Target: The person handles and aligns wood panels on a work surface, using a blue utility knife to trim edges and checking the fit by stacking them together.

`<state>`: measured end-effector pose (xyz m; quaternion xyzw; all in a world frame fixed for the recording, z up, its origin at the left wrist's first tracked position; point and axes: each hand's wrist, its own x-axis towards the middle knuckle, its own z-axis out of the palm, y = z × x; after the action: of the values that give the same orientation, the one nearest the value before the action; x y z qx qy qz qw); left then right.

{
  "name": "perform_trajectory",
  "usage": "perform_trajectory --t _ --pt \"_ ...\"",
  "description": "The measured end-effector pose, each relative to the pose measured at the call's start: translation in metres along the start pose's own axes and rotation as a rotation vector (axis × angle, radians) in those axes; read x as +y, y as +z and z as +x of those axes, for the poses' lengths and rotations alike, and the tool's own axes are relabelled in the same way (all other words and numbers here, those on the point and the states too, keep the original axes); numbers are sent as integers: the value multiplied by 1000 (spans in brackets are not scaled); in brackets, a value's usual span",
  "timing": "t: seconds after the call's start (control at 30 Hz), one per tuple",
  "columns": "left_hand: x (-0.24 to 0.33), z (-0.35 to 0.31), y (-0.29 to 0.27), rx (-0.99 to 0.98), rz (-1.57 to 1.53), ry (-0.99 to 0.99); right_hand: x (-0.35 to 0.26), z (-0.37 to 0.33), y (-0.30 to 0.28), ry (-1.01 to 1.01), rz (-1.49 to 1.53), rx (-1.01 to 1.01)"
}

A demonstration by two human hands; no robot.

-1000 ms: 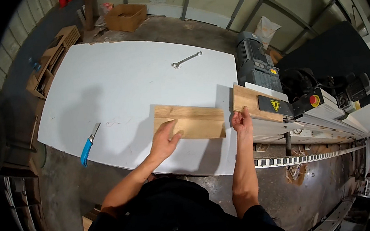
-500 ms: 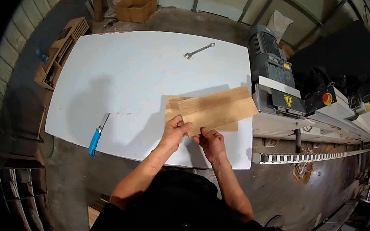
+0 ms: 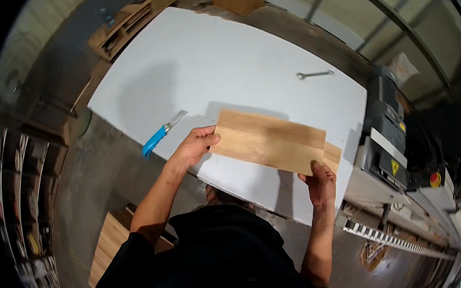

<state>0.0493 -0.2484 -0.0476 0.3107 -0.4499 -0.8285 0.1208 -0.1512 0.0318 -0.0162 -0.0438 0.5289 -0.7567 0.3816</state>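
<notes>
The left hand has its grip pinching the left end of a rectangular, light-brown wooden board; the right hand pinches its near right corner. The board is over the white, flat tabletop, partly covering a second light-brown wooden board. A blue-handled blade tool lies to the left.

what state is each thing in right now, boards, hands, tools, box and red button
upper board: held at both ends
left hand: closed on its left end
right hand: pinching its near right corner
lower board: mostly hidden under the upper board
knife: blade exposed
wrench: lying unheld
cardboard box: open-topped
red button: pressed or not, unclear
</notes>
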Motion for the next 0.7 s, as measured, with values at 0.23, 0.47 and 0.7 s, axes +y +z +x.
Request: perform_trajectory --t 0.23,0.47,0.7 --pt "-20 -6 -119 906 1470 526 68 0 60 104 157 -163" --pt "-35 -65 -170 1071 1376 182 126 9 109 303 205 -272" --pt "-79 -157 -169 844 -247 165 165 5 127 526 -12 -345"
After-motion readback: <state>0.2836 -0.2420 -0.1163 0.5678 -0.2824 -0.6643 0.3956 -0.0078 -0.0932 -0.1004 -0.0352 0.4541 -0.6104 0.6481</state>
